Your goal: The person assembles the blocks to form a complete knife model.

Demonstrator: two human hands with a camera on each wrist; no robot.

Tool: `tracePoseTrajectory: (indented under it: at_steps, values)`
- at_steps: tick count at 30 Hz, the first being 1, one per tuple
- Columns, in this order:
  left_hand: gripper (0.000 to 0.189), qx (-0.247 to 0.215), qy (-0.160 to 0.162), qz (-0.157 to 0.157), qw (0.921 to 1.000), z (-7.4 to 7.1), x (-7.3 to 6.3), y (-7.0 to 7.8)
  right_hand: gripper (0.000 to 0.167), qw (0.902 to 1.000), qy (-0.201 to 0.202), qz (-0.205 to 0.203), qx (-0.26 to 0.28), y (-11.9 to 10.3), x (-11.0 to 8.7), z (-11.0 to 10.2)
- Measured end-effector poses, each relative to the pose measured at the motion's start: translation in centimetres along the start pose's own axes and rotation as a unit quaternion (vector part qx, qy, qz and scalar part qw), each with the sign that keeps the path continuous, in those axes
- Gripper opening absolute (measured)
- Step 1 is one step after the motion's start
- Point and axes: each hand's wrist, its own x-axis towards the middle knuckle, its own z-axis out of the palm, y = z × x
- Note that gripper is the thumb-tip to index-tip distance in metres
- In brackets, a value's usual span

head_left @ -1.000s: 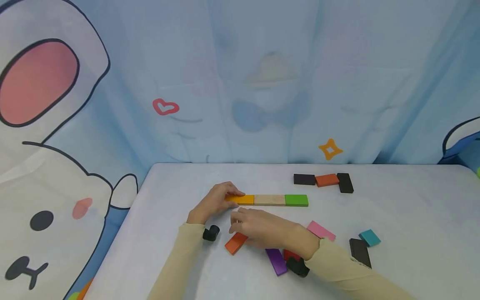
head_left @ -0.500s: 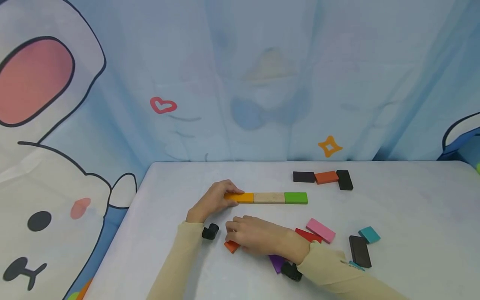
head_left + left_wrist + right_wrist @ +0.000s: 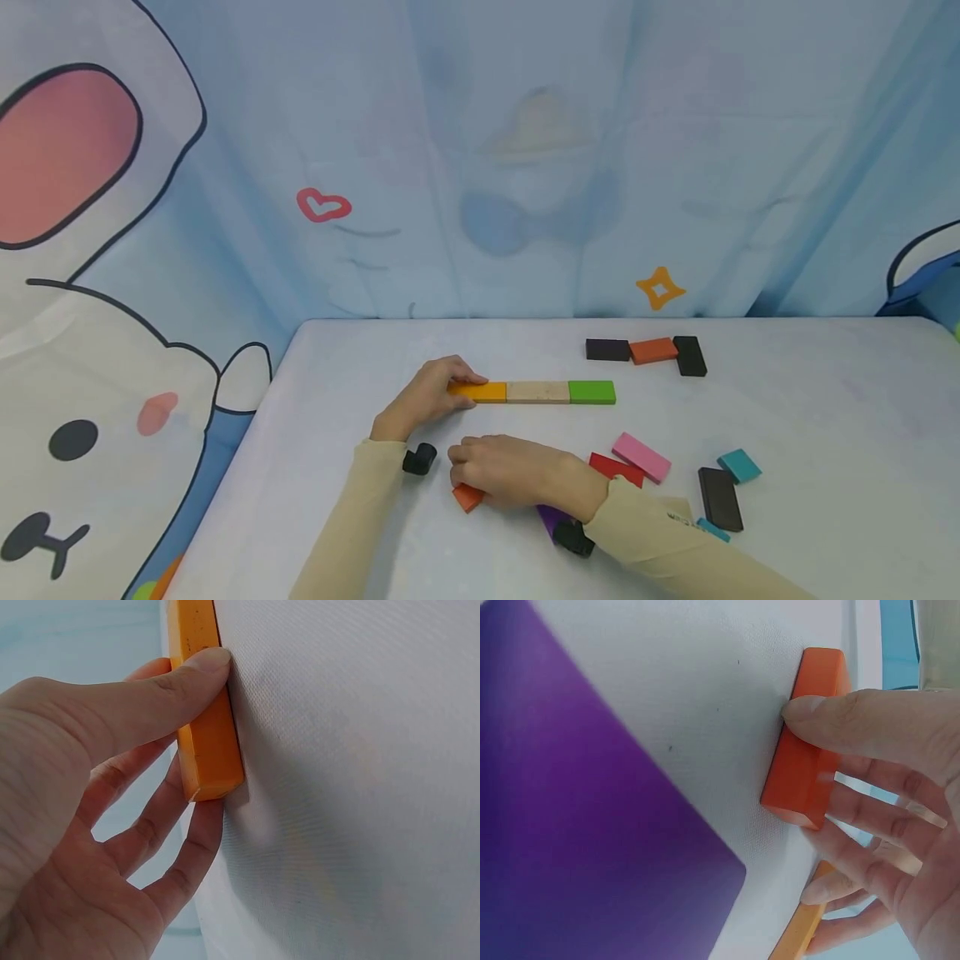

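Observation:
My left hand (image 3: 423,398) pinches the left end of a yellow-orange block (image 3: 487,392), thumb on the near side and fingers behind it. That block lies end to end with a plain wood block (image 3: 537,392) and a green block (image 3: 592,392), forming a straight row. Nearer to me, my right hand (image 3: 517,473) holds an orange-red block (image 3: 468,498) between thumb and fingers, close on the white table; the hand covers most of it in the head view. The right wrist view shows the orange-red block (image 3: 799,776) whole, the thumb across its long side.
By my right wrist lie a purple block (image 3: 552,520), a red block (image 3: 617,469) and a pink block (image 3: 642,457). Further right are a black block (image 3: 721,498) and a teal block (image 3: 740,466). Behind the row lie an orange block (image 3: 652,351) and two black ones.
My right hand has moved toward me and slightly left from near the row, and now grips the orange-red block. More of the red block shows. The left hand stays on the yellow-orange block.

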Motion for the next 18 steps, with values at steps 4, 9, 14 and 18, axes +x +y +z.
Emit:
tracePoseTrajectory:
  at_steps: [4,9,14,18]
  values:
    - [0.033,0.001,0.002,-0.003,1.0,-0.3,0.0,0.2,0.019,1.0,-0.002,0.0,0.004,0.1,0.0,-0.2]
    - [0.034,0.01,0.005,-0.006,0.9999,-0.4,0.0,0.2,0.017,0.9999,0.003,-0.011,-0.012,-0.1,-0.2,-0.3]
    - [0.033,0.003,0.006,-0.007,0.9999,-0.2,0.0,0.2,0.017,0.9999,0.01,-0.005,-0.006,-0.2,-1.6,-0.8]
    - [0.033,0.006,0.0,-0.003,1.0,-0.1,0.0,0.1,0.021,0.9997,0.018,0.008,0.013,0.0,-3.9,-1.9]
